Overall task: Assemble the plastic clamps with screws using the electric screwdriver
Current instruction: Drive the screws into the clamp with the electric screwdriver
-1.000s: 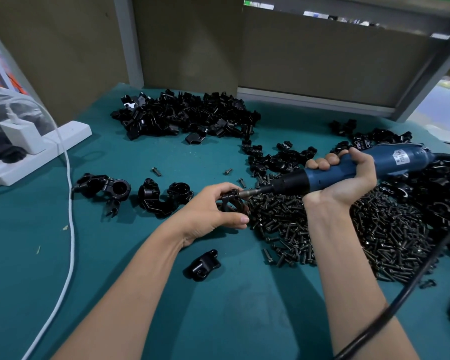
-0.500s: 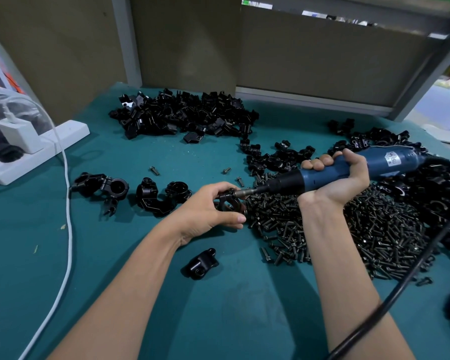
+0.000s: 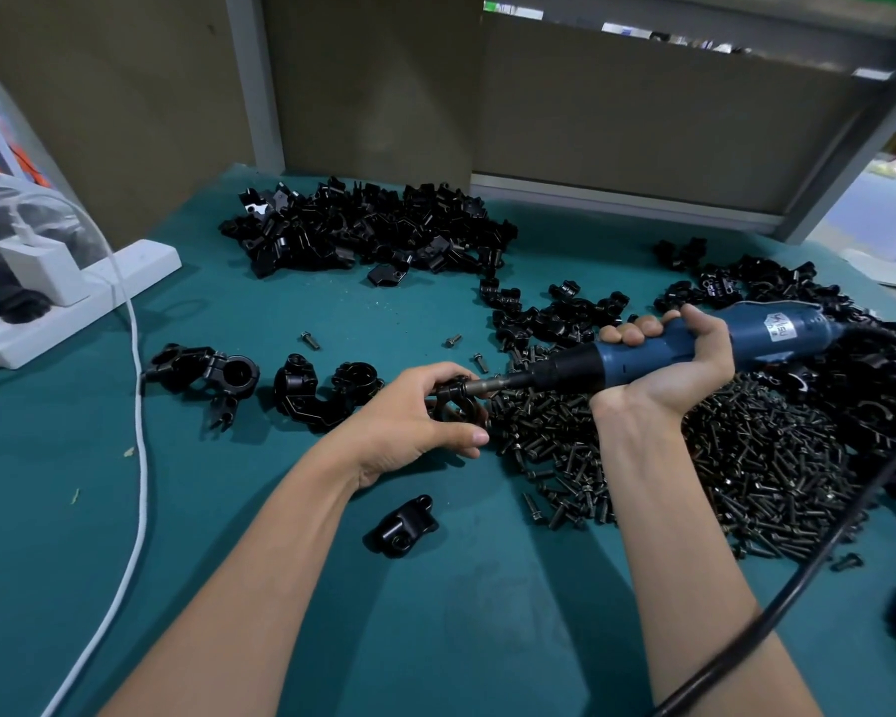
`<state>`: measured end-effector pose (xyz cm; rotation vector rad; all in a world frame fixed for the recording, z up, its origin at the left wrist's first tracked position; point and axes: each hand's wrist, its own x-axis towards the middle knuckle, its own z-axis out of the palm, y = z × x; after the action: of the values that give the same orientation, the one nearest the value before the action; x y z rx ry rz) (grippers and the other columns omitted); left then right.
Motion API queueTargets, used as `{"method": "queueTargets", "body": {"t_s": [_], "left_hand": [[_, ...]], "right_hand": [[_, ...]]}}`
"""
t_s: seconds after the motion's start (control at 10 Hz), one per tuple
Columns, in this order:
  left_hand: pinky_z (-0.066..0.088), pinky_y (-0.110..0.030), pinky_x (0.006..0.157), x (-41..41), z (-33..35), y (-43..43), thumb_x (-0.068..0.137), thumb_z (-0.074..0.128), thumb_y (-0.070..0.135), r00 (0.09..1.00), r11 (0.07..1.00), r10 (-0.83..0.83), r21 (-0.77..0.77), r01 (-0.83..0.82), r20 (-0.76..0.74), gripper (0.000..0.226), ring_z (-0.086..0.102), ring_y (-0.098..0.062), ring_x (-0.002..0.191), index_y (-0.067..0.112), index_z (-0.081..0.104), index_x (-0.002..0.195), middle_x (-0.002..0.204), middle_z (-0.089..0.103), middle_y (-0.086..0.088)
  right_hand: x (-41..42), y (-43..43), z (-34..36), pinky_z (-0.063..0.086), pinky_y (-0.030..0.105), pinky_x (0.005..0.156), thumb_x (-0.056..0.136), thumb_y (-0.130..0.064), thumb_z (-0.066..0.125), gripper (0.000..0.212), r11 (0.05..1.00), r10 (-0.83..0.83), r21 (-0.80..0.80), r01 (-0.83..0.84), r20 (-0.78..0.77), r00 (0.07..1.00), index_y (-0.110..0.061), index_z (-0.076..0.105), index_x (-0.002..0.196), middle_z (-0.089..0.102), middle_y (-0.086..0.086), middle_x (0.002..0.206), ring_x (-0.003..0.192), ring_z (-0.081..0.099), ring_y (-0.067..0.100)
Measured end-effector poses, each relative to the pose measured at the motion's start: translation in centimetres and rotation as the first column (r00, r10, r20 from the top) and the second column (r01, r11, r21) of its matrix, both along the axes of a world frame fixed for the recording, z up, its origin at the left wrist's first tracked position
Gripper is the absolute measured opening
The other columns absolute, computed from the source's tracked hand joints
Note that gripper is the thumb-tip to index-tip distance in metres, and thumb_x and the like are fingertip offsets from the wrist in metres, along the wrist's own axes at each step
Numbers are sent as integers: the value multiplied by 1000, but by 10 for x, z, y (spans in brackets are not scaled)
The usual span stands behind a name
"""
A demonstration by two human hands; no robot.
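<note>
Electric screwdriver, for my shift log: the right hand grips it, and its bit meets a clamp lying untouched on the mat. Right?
Not quite: the head view shows the left hand holding that clamp. The right hand does grip the electric screwdriver, bit on the clamp.

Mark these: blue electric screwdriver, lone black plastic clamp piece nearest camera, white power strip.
Blue electric screwdriver [image 3: 797, 340]: head view, blue barrel by the label.
Lone black plastic clamp piece [image 3: 403, 525]: head view, middle of its body.
White power strip [image 3: 141, 267]: head view, bare top at its far end.
</note>
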<state>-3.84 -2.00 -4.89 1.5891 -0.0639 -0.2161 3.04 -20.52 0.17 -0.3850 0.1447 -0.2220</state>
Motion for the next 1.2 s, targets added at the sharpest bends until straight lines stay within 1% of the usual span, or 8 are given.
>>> {"method": "queueTargets", "body": {"t_s": [0.1,0.4,0.6,0.7,0.8,0.9,1.0,1.2], "left_hand": [[61,-36,76,0,-1,0,80,76,-4,1000,1000,-5,20,4,17,34,74,-29,78,12,62,106,85,75,-5],[61,-37,72,-1,-1,-1,80,75,-5,999,996,-26,-91,22,-41,39,74,-35,79,9,61,113,86,74,-5],[61,-40,81,-4,2,-3,75,76,-4,996,978,-72,-199,60,-55,45,72,-33,82,3,60,117,82,72,-2],[59,-41,87,-6,3,-2,75,77,-4,993,983,-97,-165,84,-73,45,72,-35,86,2,60,117,90,71,-8],[60,-42,86,-6,4,4,74,74,-8,992,980,-84,-187,65,-97,37,72,-32,85,2,61,108,94,69,-14],[62,-33,73,-5,5,10,65,73,-10,992,936,6,-349,-49,-122,45,72,-30,85,3,61,106,100,68,-15],[61,-31,75,-4,5,10,64,72,-12,995,901,28,-430,-65,-92,47,72,-33,92,5,63,107,108,64,-15],[61,-30,76,-3,6,9,65,77,-9,995,908,10,-416,-49,-97,45,71,-39,97,13,68,103,121,55,-20]], "right_hand": [[-1,1,1,37,20,46,85,-19,51,21,1000,4,2,-4,6,1000,-14,46,65,44,-3,51,40,39,13],[-5,3,3,37,20,45,86,-20,49,21,1000,9,-27,-8,41,999,-15,47,65,43,-3,51,40,39,13],[-9,0,12,37,21,47,72,-24,51,10,992,91,-108,-68,230,969,-15,52,77,44,-4,53,42,40,12],[-11,-6,14,36,21,48,70,-24,48,16,975,192,-174,-140,325,926,-15,52,82,44,-5,53,43,41,11],[-11,-20,18,35,19,44,70,-25,45,20,962,259,-191,-193,425,867,-15,52,86,44,-6,51,41,41,9],[-8,-34,21,37,19,43,75,-25,40,21,980,194,-127,-152,464,864,-14,54,85,46,-6,51,40,42,9],[-8,-32,18,37,20,44,74,-25,43,17,991,125,-96,-96,365,923,-15,54,82,44,-6,52,42,40,9],[-8,-19,15,35,20,47,71,-26,48,13,988,104,-139,-66,291,951,-17,57,71,44,-5,53,42,41,11]]}}
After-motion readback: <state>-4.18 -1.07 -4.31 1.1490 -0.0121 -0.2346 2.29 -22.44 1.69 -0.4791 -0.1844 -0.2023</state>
